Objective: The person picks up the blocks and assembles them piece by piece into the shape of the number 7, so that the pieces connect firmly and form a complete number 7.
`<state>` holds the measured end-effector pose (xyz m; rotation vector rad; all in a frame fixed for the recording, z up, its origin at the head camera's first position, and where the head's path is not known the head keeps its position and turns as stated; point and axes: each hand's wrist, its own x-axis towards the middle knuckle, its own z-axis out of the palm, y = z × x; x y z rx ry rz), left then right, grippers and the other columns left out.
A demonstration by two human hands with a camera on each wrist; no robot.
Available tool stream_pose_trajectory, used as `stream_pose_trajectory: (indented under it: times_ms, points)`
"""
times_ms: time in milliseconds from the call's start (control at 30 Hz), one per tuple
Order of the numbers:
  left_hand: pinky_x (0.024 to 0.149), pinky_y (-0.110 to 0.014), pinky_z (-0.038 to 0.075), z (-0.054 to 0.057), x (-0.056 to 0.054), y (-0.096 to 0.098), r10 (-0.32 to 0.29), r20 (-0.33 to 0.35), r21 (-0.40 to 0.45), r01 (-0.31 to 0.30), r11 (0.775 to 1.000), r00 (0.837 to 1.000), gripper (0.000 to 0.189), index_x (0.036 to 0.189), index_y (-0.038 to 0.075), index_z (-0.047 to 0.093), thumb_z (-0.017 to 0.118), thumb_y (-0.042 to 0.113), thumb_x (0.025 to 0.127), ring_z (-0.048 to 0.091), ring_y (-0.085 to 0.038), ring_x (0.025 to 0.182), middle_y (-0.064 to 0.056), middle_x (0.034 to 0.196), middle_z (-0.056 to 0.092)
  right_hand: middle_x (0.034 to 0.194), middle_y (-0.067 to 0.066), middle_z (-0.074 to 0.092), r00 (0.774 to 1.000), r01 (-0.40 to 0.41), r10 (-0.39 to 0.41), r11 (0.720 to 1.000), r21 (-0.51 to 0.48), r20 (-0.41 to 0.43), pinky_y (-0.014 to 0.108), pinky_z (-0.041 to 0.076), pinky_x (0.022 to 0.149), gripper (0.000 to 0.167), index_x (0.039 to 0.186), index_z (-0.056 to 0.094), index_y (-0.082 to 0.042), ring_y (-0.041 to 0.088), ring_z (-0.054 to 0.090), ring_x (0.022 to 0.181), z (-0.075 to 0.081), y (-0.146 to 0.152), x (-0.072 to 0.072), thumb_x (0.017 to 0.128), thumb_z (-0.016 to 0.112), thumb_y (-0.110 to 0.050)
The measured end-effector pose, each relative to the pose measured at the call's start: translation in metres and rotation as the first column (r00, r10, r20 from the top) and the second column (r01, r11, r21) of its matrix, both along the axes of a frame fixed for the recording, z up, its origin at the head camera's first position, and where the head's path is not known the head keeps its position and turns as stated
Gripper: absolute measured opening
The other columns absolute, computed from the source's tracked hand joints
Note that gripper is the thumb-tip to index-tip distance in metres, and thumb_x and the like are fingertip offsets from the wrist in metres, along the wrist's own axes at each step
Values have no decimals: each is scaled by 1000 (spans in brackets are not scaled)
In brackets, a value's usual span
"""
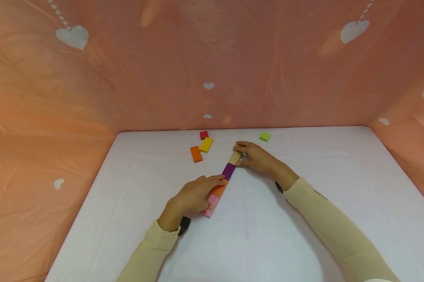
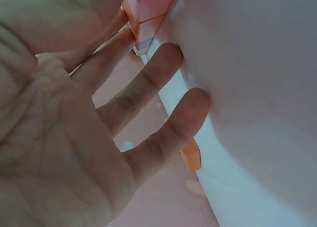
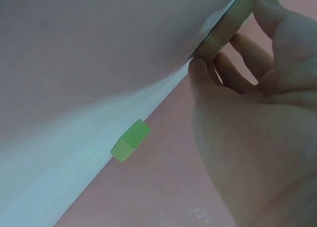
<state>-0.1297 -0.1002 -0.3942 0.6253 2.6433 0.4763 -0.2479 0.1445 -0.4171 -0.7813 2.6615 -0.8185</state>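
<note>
A slanting row of rectangular blocks lies end to end on the white table: a pink block point(image 1: 212, 204) nearest, then an orange block point(image 1: 219, 189), a purple block point(image 1: 228, 171) and a plain wooden block point(image 1: 234, 157) farthest. My left hand point(image 1: 197, 192) rests along the left of the row, thumb at the pink block, forefinger reaching across the orange one. Its fingers look fairly straight in the left wrist view, two tips touching the table. With thumb and fingers, my right hand point(image 1: 259, 159) pinches the wooden block, whose edge point(image 3: 228, 26) shows in the right wrist view.
Behind the row, to its left, lie a red block point(image 1: 204, 135), a yellow block point(image 1: 206, 145) and another orange block point(image 1: 196, 154). A green block point(image 1: 265, 136) sits beyond my right hand. An orange-pink cloth with hearts point(image 1: 208, 86) hangs around the table point(image 1: 303, 243).
</note>
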Motion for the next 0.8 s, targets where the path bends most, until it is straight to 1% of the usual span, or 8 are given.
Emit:
stream_pose_trajectory:
  times_ms: [100, 200, 333, 500, 633, 800]
  points:
    - [93, -41, 53, 1, 0, 1, 3, -10, -3, -3, 1000, 1000, 78, 149, 27, 46, 80, 9, 81, 48, -25, 131, 5, 158, 40, 163, 8, 31, 1000, 5, -4, 1000, 4, -10, 51, 24, 123, 65, 149, 46, -10, 32, 27, 151, 2, 1, 0, 93, 70, -35]
    - [88, -38, 53, 3, 2, 1, 2, -19, -11, -3, 1000, 1000, 78, 149, 27, 46, 80, 10, 81, 49, -24, 126, 5, 157, 41, 162, 8, 32, 1000, 2, -2, 1000, -8, 1, 51, 24, 123, 65, 148, 47, -10, 32, 27, 151, 2, 0, 0, 93, 70, -35]
    - [81, -33, 51, 4, 7, -3, -4, -37, -19, 4, 1000, 999, 78, 149, 26, 47, 82, 14, 80, 49, -21, 118, 4, 156, 43, 162, 8, 33, 1000, -7, 7, 1000, -12, 19, 49, 24, 123, 66, 148, 48, -12, 31, 27, 152, 0, -5, 1, 91, 71, -37]
    - [75, -28, 48, 3, 11, -9, -12, -60, -7, 12, 1000, 998, 78, 149, 26, 48, 83, 16, 80, 49, -18, 110, 5, 155, 45, 162, 9, 34, 1000, -10, 10, 1000, 2, 6, 49, 25, 123, 68, 148, 48, -11, 31, 28, 151, 1, -10, 4, 90, 73, -37]
    - [72, -25, 46, 1, 12, -8, -27, -65, -9, 26, 1000, 998, 78, 148, 26, 48, 83, 15, 80, 49, -17, 109, 4, 155, 45, 162, 8, 33, 1000, -1, 2, 1000, 26, -4, 50, 26, 122, 70, 149, 46, -12, 31, 29, 151, 0, -9, 5, 90, 73, -37]
    - [72, -25, 45, 2, 11, -7, -35, -61, -5, 35, 999, 997, 78, 148, 26, 48, 83, 16, 79, 49, -16, 108, 5, 155, 45, 163, 7, 32, 1000, 1, -1, 999, 36, -8, 49, 26, 122, 70, 150, 45, -12, 31, 28, 151, 0, -6, 6, 90, 73, -36]
